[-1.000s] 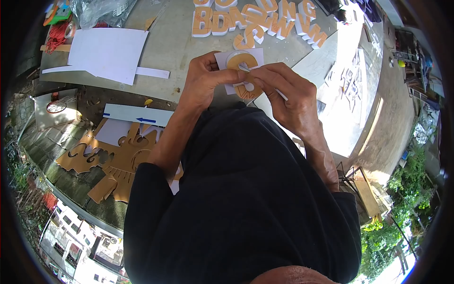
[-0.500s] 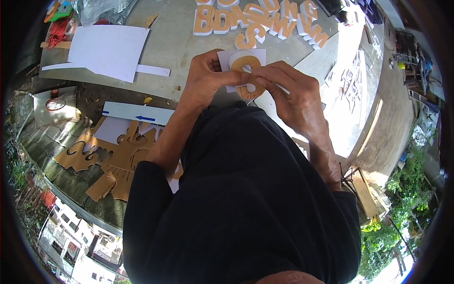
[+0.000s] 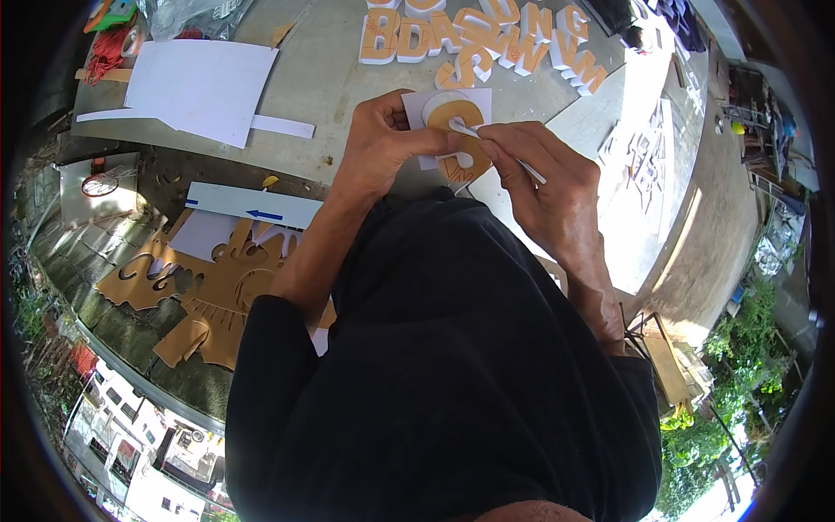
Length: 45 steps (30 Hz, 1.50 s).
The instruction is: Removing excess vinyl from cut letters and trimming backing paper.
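A curved letter piece (image 3: pixel 470 110) with a tan face and pale sides lies over a small white sheet (image 3: pixel 412 106). My left hand (image 3: pixel 376 143) is closed on both, its thumb pressed across the tan face. On the other side, my right hand (image 3: pixel 554 171) pinches a slim pale pen-like tool (image 3: pixel 532 172). Its tip reaches into the letter's upper opening; the exact kind of tool is not clear. Fingers cover part of the letter's left side and the tool's middle.
Several finished-looking tan and white letters (image 3: pixel 412 39) stand at the back of the grey table (image 3: pixel 339 78). Large white sheet (image 3: pixel 196 91) at back left; tan cut-out boards (image 3: pixel 217 283) lower left, beside a white strip (image 3: pixel 252 207). Pale scraps (image 3: pixel 642 152) lie right in bright sun.
My right hand has shifted slightly right and down, and the tool now shows across the letter's opening. My left hand keeps its hold; the letter is tilted a little differently.
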Motion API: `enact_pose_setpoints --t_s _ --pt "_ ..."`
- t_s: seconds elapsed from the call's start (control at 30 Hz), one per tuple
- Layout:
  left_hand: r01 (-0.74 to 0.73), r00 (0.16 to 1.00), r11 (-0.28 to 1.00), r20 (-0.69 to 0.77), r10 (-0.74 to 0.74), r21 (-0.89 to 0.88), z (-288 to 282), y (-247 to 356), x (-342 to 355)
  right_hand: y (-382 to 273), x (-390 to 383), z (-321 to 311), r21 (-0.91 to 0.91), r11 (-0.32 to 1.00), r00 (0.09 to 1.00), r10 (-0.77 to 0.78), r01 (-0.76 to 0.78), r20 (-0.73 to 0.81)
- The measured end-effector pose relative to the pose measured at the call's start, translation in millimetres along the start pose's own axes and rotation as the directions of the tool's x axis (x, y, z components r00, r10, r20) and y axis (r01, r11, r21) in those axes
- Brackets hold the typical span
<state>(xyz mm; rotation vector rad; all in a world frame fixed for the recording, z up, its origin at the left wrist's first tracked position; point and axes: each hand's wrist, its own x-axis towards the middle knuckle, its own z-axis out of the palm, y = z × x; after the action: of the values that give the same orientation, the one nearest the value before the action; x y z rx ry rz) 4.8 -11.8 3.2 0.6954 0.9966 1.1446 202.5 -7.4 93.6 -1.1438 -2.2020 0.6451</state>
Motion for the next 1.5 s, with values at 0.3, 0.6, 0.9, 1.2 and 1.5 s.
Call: enact_pose_setpoints --t_s 0.3,0.6,0.9,1.2,1.5 --pt "-0.023 1.000 1.000 -0.008 0.023 0.003 -1 2 0 7 -5 8 0.064 0.998 0.999 0.026 -0.024 -0.027" --pt "-0.101 0.990 0.995 -0.096 0.102 0.019 12 4 -6 -8 -10 23 -0.104 0.994 0.969 -0.053 0.029 -0.240" --pt "-0.168 0.975 0.982 -0.132 0.179 0.089 15 8 -4 -7 -3 33 -0.142 0.987 0.942 -0.113 0.071 -0.315" --pt "-0.196 0.969 0.968 -0.119 0.215 0.157 8 3 -4 -14 -2 48 -0.100 0.995 0.941 -0.016 -0.019 -0.339" --pt "-0.126 0.988 0.991 -0.084 0.130 0.051 3 7 -4 -24 -3 48 0.261 0.930 0.891 0.335 -0.260 -0.306"
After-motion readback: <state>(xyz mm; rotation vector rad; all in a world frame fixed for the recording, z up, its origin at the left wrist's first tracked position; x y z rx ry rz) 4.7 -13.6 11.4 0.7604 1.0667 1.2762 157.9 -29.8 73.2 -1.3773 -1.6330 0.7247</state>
